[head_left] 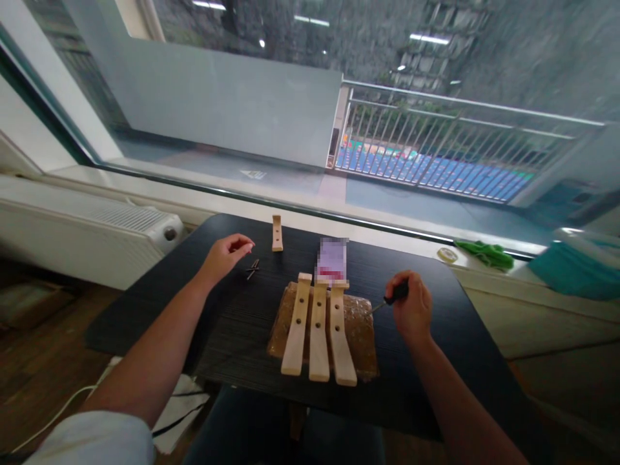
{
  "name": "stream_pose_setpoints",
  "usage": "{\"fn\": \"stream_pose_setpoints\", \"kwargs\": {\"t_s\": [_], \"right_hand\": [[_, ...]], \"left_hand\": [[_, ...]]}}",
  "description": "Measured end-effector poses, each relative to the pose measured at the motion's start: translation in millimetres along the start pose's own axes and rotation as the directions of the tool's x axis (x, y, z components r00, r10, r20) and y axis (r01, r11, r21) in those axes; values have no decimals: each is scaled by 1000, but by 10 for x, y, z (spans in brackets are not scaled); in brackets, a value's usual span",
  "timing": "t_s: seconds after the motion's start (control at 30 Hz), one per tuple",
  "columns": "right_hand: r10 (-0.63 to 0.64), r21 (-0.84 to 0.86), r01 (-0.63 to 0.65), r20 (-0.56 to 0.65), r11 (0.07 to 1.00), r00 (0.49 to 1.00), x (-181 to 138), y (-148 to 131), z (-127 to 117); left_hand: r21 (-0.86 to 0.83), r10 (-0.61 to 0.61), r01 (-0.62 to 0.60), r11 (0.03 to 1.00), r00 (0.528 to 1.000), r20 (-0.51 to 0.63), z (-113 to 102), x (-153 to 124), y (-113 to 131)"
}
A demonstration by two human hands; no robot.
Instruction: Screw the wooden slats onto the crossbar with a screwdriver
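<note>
My right hand (413, 311) is closed around the black handle of a screwdriver (398, 292), whose shaft points left toward a brown, tape-wrapped slab (362, 336). On that slab lie three pale wooden pieces side by side: a left one (296, 345), a middle one (318, 349) and a right one (343, 352). Each has two holes and a raised far end. My left hand (227, 253) hovers with thumb and fingers pinched together; whatever is between them is too small to name. Just below it are several dark screws (252, 268) in a small heap.
A similar wooden piece (277, 236) sits at the back of the dark table (227, 316). Behind the slab is a blurred purple item (332, 258). A tape roll (446, 255) and green cloth (487, 254) are on the windowsill. A radiator (87, 219) stands left.
</note>
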State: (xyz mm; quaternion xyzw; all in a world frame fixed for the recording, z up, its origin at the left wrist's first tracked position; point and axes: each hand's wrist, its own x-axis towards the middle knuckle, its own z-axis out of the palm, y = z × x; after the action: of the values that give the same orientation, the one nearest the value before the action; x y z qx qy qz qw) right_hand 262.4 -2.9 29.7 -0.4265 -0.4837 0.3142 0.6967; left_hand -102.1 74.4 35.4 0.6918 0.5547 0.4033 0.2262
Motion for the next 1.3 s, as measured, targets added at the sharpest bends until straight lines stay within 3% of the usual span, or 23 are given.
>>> {"fn": "stream_pose_setpoints", "kwargs": {"t_s": [0.37, 0.63, 0.93, 1.1, 1.3], "right_hand": [[75, 114, -65, -88, 991, 993, 34, 21, 45], [108, 106, -99, -82, 989, 991, 32, 19, 30], [116, 132, -108, -56, 985, 992, 22, -2, 37], [111, 148, -103, -45, 984, 993, 30, 1, 42], [108, 117, -102, -47, 988, 993, 34, -2, 44]], "left_hand": [[204, 6, -76, 976, 947, 322, -39, 8, -145], [346, -12, -157, 925, 898, 440, 37, 53, -250], [361, 41, -198, 911, 916, 399, 105, 61, -297], [320, -15, -74, 945, 963, 270, 79, 41, -241], [134, -81, 62, 989, 987, 141, 27, -12, -97]]}}
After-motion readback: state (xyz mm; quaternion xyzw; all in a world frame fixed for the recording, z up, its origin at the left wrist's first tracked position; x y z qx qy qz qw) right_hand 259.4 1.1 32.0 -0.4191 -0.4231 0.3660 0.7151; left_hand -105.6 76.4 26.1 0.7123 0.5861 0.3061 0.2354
